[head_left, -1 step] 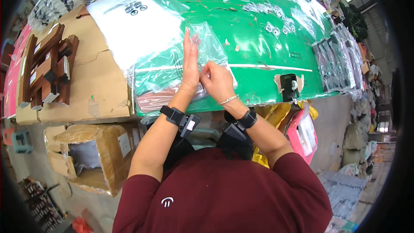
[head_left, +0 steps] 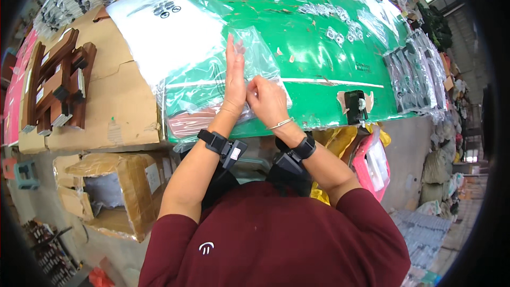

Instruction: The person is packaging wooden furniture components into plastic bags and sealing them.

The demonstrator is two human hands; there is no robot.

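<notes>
My left hand (head_left: 235, 77) is held on edge with its fingers stretched out, over clear plastic bags (head_left: 261, 53) on the green tabletop. Beside its palm, my right hand (head_left: 269, 100) is curled, thumb toward the left wrist; what its fingers hold, if anything, is hidden. The plastic spreads under and around both hands. A reddish-brown piece (head_left: 192, 123) shows through it at the table's near edge, left of my left wrist. Farther left lies a large white plastic sheet or bag (head_left: 164, 32) with dark printed marks.
Brown wooden pieces (head_left: 61, 82) are stacked on cardboard (head_left: 119, 101) at left. Small clear packets (head_left: 334, 34) lie toward the back right. A phone (head_left: 355, 107) stands at the near edge, with wrapped bundles (head_left: 417, 77) farther right. An open carton (head_left: 114, 191) sits below left.
</notes>
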